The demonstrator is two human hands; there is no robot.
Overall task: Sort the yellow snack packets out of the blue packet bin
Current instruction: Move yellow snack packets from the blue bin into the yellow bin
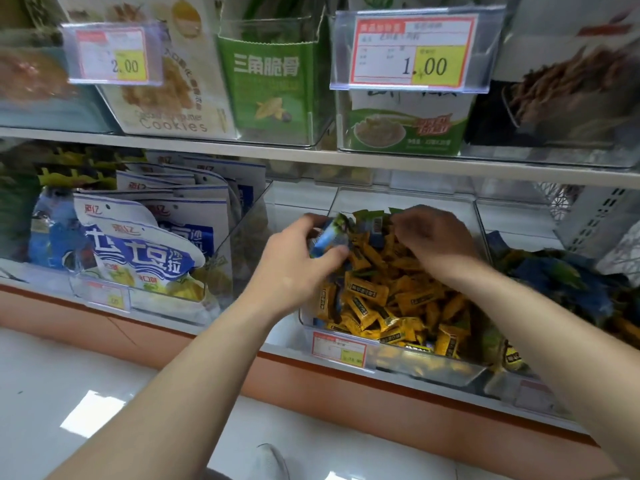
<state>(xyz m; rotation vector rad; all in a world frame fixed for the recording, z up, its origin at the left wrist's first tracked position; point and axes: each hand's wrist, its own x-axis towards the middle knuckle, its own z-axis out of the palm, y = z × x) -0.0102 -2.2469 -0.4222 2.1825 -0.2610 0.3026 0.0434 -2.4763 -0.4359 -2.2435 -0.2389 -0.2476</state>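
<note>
Left forearm (194, 358), shelf edge (346, 379), yellow packets (381, 292)

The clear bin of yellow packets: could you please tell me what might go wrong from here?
1. The left hand grips blue packets bunched together; one could slip back among the yellow packets.
2. The right hand digs at the back of the clear bin, whose pile reaches its low front wall, so packets might spill over.
</note>
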